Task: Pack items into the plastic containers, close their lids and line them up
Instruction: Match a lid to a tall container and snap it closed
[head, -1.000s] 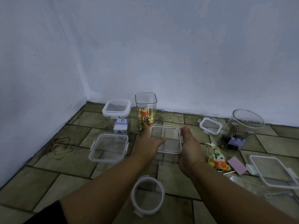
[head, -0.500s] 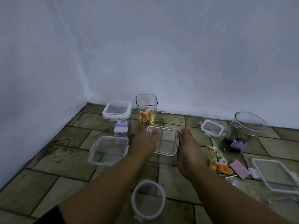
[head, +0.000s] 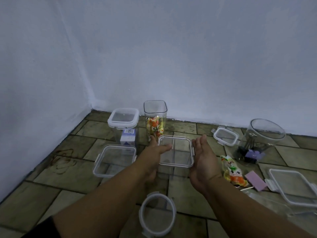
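- Head view: both hands are on a clear square box [head: 175,152] in the middle of the tiled floor [head: 51,194], lid on, nothing visible inside.
- Left hand [head: 152,157] clasps the box's left edge. The thumb lies flat across the lid and the fingers run along the left wall, with one fingertip peeking out at the far corner.
- Right hand [head: 204,160] is spread flat, fingers straight and together, palm against the box's right wall. It isn't curled round anything.
- Can't tell for sure whether the box sits on the floor or is held just above it.
- Right behind the box is a tall tub [head: 155,121] with no lid and some orange-and-yellow snack packs in the bottom.
- Left of that is a lidded tub [head: 123,124] with a blue-and-white carton inside.
- Just beside the left forearm there's a low square tub [head: 115,160] with side clips.
- A round lid [head: 157,215] lies close to the camera, between the forearms.
- Over on the right, a small lid [head: 225,135] sits next to a round tub [head: 262,140] that holds black and purple binder clips.
- A snack pack [head: 232,170] lies just right of the right hand, with a pink pad [head: 255,180] touching it and a big lid [head: 295,188] beyond that.
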